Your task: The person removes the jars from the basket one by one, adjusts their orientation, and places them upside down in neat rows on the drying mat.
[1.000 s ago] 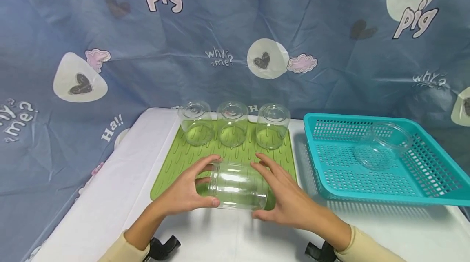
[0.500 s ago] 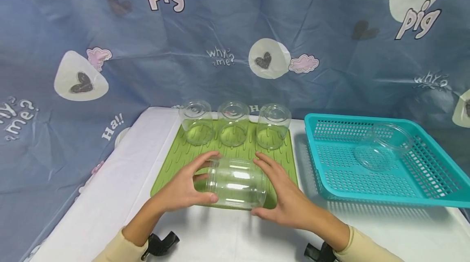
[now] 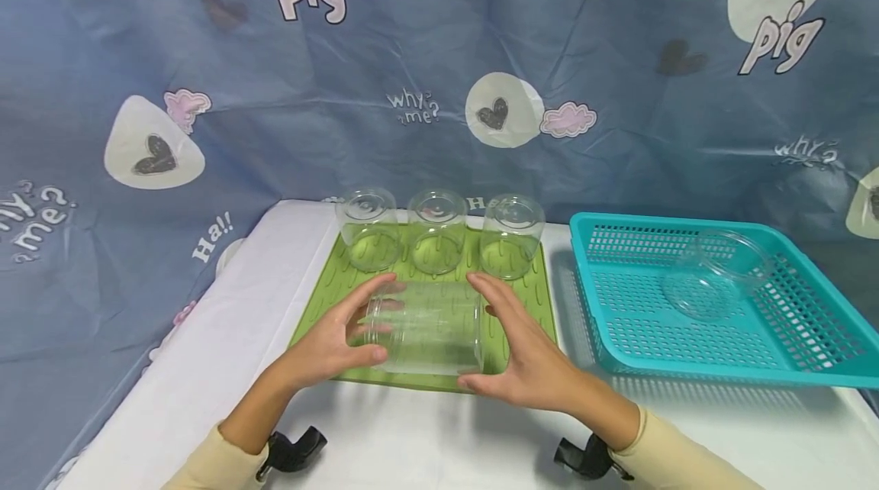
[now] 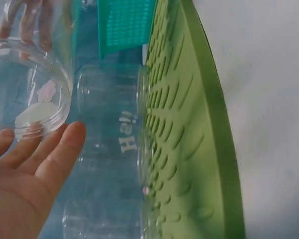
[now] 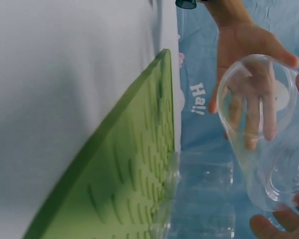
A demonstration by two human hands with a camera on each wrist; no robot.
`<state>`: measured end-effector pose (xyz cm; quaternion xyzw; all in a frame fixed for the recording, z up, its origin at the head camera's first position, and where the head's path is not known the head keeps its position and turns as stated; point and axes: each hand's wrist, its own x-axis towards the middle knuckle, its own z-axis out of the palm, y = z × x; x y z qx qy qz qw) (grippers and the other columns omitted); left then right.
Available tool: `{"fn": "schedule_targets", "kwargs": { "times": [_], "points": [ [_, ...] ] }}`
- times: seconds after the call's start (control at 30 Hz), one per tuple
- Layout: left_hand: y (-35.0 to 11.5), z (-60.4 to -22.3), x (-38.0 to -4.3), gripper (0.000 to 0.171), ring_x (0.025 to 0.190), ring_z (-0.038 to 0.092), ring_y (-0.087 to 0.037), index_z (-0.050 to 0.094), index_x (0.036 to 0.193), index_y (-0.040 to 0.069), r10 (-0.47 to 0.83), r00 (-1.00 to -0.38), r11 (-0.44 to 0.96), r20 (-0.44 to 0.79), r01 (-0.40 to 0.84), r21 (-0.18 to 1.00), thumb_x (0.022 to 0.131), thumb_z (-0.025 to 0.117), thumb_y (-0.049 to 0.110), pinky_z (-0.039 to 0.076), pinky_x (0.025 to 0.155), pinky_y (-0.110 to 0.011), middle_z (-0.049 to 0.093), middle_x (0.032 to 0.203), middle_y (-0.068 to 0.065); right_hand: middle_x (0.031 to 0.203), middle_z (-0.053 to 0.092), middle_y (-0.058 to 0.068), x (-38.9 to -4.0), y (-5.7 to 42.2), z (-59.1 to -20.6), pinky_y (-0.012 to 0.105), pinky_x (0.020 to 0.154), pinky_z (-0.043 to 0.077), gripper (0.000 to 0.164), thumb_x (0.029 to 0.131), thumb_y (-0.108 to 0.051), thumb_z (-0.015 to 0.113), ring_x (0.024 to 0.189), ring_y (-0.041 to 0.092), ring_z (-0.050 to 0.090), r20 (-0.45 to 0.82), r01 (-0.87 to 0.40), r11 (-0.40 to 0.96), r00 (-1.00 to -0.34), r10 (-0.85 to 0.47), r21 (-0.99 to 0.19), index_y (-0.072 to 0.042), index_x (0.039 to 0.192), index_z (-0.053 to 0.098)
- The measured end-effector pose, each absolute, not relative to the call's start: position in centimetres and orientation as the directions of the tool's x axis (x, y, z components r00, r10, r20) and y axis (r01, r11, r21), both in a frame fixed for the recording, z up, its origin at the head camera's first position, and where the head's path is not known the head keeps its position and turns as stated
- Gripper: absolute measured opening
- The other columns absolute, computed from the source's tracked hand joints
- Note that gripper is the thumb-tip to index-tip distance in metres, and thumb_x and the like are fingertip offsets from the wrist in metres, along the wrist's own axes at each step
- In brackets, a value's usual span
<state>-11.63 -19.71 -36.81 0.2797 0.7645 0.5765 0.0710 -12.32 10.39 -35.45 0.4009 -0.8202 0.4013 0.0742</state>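
A clear jar [image 3: 429,330] lies on its side in the air between the two hands, above the green mat [image 3: 539,296]. My left hand [image 3: 333,345] holds it at the mouth end, thumb on the near side and fingers on the far side. At the base end, my right hand [image 3: 532,364] has its thumb low and its index finger high on the jar. The left wrist view shows the jar's ridged rim [image 4: 60,117] right at the left fingertips. Through the glassy wall in the right wrist view, the left fingers [image 5: 251,122] appear spread.
Three similar jars stand upside down along the mat's far edge: left [image 3: 371,230], middle [image 3: 436,232] and right [image 3: 512,236]. A turquoise basket [image 3: 592,314] at the right contains another clear jar [image 3: 714,276], tipped over. Behind hangs a printed blue cloth [image 3: 426,32].
Both hands have carried the jar left and slightly farther from the body. Its earlier slight slant has levelled out. The standing jars and the basket stay put.
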Motion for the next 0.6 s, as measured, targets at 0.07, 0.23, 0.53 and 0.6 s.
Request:
{"fn": "schedule_targets", "kwargs": {
  "times": [0.07,0.23,0.53,0.6],
  "points": [
    [-20.2,-36.7,-11.5,0.086,0.135,0.046,-0.047,0.022,0.158,0.025,0.499,-0.84,0.244,0.213,0.372,0.896,0.09,0.072,0.042,0.052,0.104,-0.05,0.034,0.158,-0.018,0.159,0.031,0.011,-12.3,10.3,-35.1,0.049,0.104,0.052,0.118,0.064,-0.025,0.093,0.142,0.031,0.041,0.449,-0.724,0.361,-0.663,-0.599,-0.588,-0.018,0.158,0.021],
    [-21.8,-36.7,-11.2,0.083,0.141,0.043,-0.04,0.033,0.155,0.024,0.442,-0.869,0.465,0.224,0.435,0.771,0.086,0.076,0.042,0.045,0.108,-0.06,0.038,0.159,-0.008,0.157,0.033,0.012,-12.6,10.6,-34.2,0.048,0.101,0.054,0.118,0.063,-0.026,0.093,0.139,0.031,0.043,0.474,-0.75,0.376,-0.645,-0.599,-0.544,-0.015,0.157,0.023],
    [-26.1,-38.0,-9.6,0.059,0.134,0.05,-0.038,0.062,0.132,0.006,0.382,-0.908,0.858,0.173,0.418,0.299,0.083,0.08,0.033,0.045,0.108,-0.059,0.056,0.143,-0.013,0.154,0.036,0.013,-13.3,11.4,-33.0,0.057,0.11,0.044,0.118,0.062,-0.031,0.093,0.141,0.029,0.039,0.486,-0.814,0.421,-0.578,-0.655,-0.401,-0.01,0.156,0.025],
    [-27.1,-38.3,-9.4,0.06,0.132,0.052,-0.038,0.061,0.132,0.003,0.379,-0.911,0.874,0.161,0.41,0.261,0.082,0.08,0.03,0.045,0.107,-0.058,0.056,0.142,-0.015,0.154,0.036,0.013,-13.5,11.3,-32.7,0.056,0.109,0.045,0.118,0.063,-0.033,0.093,0.14,0.03,0.039,0.471,-0.833,0.426,-0.551,-0.688,-0.353,-0.009,0.156,0.025]
  ]
}}
